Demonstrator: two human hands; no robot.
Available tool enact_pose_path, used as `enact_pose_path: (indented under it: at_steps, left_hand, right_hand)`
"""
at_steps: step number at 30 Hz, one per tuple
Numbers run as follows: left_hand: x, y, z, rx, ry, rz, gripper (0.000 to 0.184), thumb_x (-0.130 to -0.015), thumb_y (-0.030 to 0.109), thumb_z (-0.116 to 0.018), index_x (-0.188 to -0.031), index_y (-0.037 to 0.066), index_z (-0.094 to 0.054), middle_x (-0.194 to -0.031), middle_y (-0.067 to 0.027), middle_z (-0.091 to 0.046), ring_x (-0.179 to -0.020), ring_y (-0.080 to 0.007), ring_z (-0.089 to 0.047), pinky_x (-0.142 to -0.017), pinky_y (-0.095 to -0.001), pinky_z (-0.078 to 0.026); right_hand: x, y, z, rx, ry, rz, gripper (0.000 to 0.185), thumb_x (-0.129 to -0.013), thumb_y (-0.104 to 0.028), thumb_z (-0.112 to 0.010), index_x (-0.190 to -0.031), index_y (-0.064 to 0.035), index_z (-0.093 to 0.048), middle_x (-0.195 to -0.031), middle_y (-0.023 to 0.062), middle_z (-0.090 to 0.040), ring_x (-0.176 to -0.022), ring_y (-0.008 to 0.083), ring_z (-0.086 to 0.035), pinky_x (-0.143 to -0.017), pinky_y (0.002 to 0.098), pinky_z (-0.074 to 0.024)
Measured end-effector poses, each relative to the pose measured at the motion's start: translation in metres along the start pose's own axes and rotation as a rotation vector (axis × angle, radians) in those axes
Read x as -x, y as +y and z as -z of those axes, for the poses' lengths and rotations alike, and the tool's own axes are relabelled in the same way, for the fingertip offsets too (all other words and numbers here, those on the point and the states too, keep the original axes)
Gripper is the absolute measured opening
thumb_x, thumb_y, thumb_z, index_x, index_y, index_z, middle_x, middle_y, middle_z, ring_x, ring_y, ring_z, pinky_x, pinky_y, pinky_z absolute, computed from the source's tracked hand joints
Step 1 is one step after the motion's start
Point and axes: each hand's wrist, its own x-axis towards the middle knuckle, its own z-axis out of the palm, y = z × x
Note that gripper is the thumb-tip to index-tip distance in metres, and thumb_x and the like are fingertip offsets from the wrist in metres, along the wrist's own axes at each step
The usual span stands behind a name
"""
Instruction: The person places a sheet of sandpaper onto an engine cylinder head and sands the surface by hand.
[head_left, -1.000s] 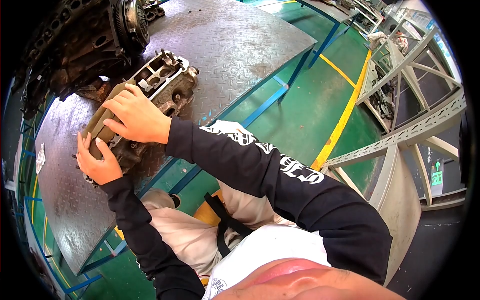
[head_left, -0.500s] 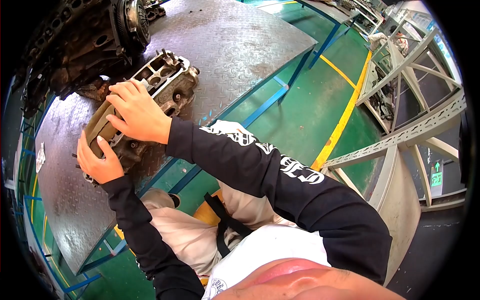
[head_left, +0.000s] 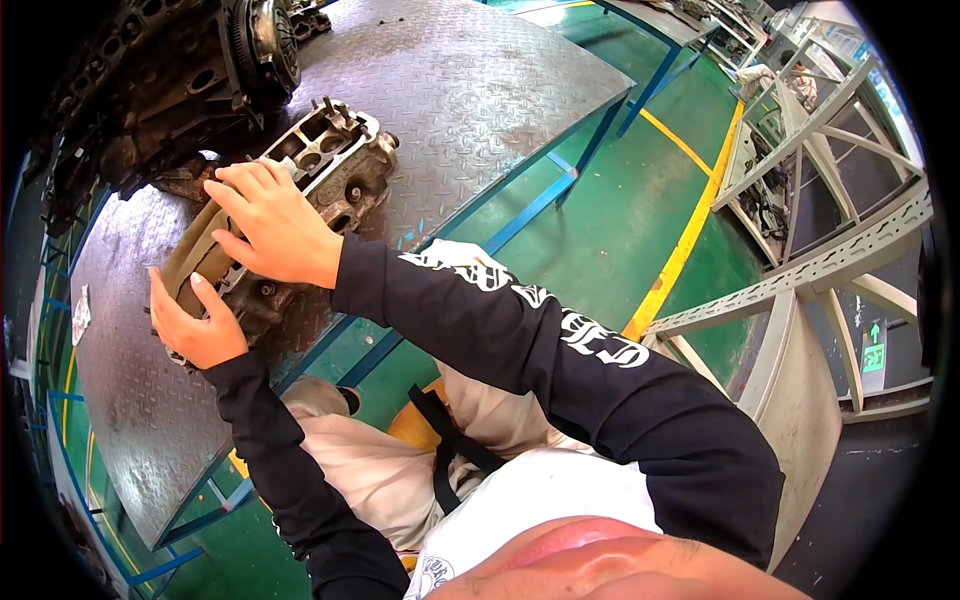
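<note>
A cylinder head (head_left: 372,178) of worn, dirty grey metal lies on the tread-plate table, tilted across my view. Along its near-left part runs a brown sheet-like strip (head_left: 196,243); its exact kind does not show. My right hand (head_left: 275,225) is over the middle of the head, fingers stretched and spread, the thumb by the strip's edge. At the lower left end, my left hand (head_left: 198,325) has its thumb and fingers apart on either side of the strip. Whether the fingertips touch the strip is unclear. Both palms hide part of the head.
A large dark engine block (head_left: 170,100) with a round clutch or flywheel part (head_left: 262,45) stands behind the head. The tread-plate table (head_left: 470,100) has a blue frame. At the right is a grey metal rack (head_left: 800,270). Another person (head_left: 755,82) is far off.
The fingers of my left hand have straightened and moved up-left, away from the strip. My right hand's fingertips have lifted and shifted slightly left. The cylinder head has stayed in place.
</note>
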Motion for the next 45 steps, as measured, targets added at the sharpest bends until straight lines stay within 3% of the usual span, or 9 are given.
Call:
enact_pose_path:
  at_steps: [3, 12, 19, 21, 25, 30, 33, 39, 45]
  left_hand:
    - [-0.003, 0.001, 0.004, -0.017, 0.022, -0.035, 0.049, -0.097, 0.023, -0.062, -0.140, 0.002, -0.055, -0.134, -0.0152, -0.064, -0.121, -0.0343, -0.058, -0.105, -0.0464, -0.041]
    - [0.002, -0.005, 0.002, 0.019, -0.141, 0.032, 0.046, -0.099, 0.023, -0.059, -0.141, 0.004, -0.053, -0.125, -0.0085, -0.070, -0.116, -0.0313, -0.062, -0.106, -0.0465, -0.040]
    - [-0.002, 0.012, 0.004, 0.076, -0.036, -0.051, 0.044, -0.100, 0.020, -0.057, -0.140, 0.003, -0.055, -0.131, -0.0114, -0.067, -0.123, -0.0321, -0.060, -0.115, -0.0446, -0.036]
    - [0.000, 0.015, 0.003, 0.299, -0.121, 0.108, 0.043, -0.099, 0.015, -0.057, -0.140, 0.001, -0.055, -0.135, -0.0147, -0.064, -0.124, -0.0330, -0.060, -0.113, -0.0441, -0.038]
    - [0.000, 0.014, 0.006, 0.327, -0.128, 0.134, 0.041, -0.099, 0.012, -0.058, -0.139, 0.000, -0.057, -0.137, -0.0168, -0.062, -0.126, -0.0337, -0.058, -0.111, -0.0432, -0.041]
    - [-0.008, 0.017, 0.009, 0.176, -0.085, -0.170, 0.039, -0.099, 0.010, -0.057, -0.136, 0.000, -0.060, -0.142, -0.0182, -0.058, -0.130, -0.0359, -0.054, -0.111, -0.0454, -0.039]
    - [-0.002, 0.016, 0.004, 0.243, -0.169, -0.125, 0.038, -0.099, 0.010, -0.055, -0.136, 0.001, -0.060, -0.144, -0.0183, -0.057, -0.131, -0.0364, -0.054, -0.112, -0.0462, -0.038]
    - [-0.004, 0.014, 0.008, 0.196, -0.144, -0.117, 0.037, -0.100, 0.010, -0.053, -0.135, 0.001, -0.060, -0.145, -0.0178, -0.056, -0.133, -0.0359, -0.053, -0.113, -0.0451, -0.038]
    - [-0.001, 0.008, 0.003, 0.257, -0.182, -0.018, 0.038, -0.099, 0.010, -0.055, -0.136, 0.001, -0.059, -0.141, -0.0169, -0.059, -0.129, -0.0342, -0.056, -0.110, -0.0435, -0.041]
  right_hand:
    - [0.000, -0.001, 0.000, -0.010, -0.015, -0.022, 0.048, -0.085, -0.025, -0.070, -0.122, 0.0033, -0.060, -0.129, 0.0185, -0.053, -0.126, 0.0361, -0.047, -0.113, 0.0535, -0.0316]
    - [0.002, 0.002, 0.003, -0.004, -0.124, -0.055, 0.048, -0.087, -0.026, -0.070, -0.126, 0.0010, -0.059, -0.101, 0.0142, -0.066, -0.105, 0.0320, -0.060, -0.110, 0.0504, -0.0364]
    - [0.002, -0.002, 0.001, -0.085, -0.029, 0.017, 0.046, -0.087, -0.025, -0.070, -0.124, 0.0014, -0.060, -0.108, 0.0150, -0.069, -0.110, 0.0331, -0.062, -0.109, 0.0498, -0.0384]
    - [0.003, -0.003, 0.002, -0.119, -0.062, -0.012, 0.046, -0.087, -0.024, -0.070, -0.124, 0.0017, -0.060, -0.112, 0.0156, -0.069, -0.112, 0.0335, -0.062, -0.109, 0.0499, -0.0387]
    - [0.001, -0.003, 0.004, -0.146, -0.085, -0.020, 0.048, -0.086, -0.024, -0.071, -0.124, 0.0017, -0.060, -0.120, 0.0181, -0.066, -0.116, 0.0361, -0.060, -0.109, 0.0490, -0.0397]
    - [0.001, -0.007, 0.005, -0.210, -0.028, 0.058, 0.048, -0.086, -0.022, -0.071, -0.127, 0.0015, -0.058, -0.132, 0.0210, -0.059, -0.122, 0.0383, -0.056, -0.106, 0.0464, -0.0442]
    - [0.002, -0.008, 0.004, -0.294, -0.135, 0.001, 0.050, -0.088, -0.021, -0.070, -0.130, 0.0014, -0.055, -0.140, 0.0219, -0.053, -0.125, 0.0398, -0.054, -0.106, 0.0447, -0.0461]
    - [0.001, -0.007, 0.004, -0.234, -0.046, 0.013, 0.046, -0.089, -0.021, -0.067, -0.128, 0.0011, -0.056, -0.134, 0.0212, -0.057, -0.122, 0.0382, -0.057, -0.106, 0.0469, -0.0442]
    - [0.001, -0.005, 0.006, -0.206, -0.132, -0.008, 0.042, -0.089, -0.024, -0.067, -0.124, 0.0001, -0.060, -0.130, 0.0173, -0.060, -0.117, 0.0360, -0.058, -0.109, 0.0467, -0.0394]
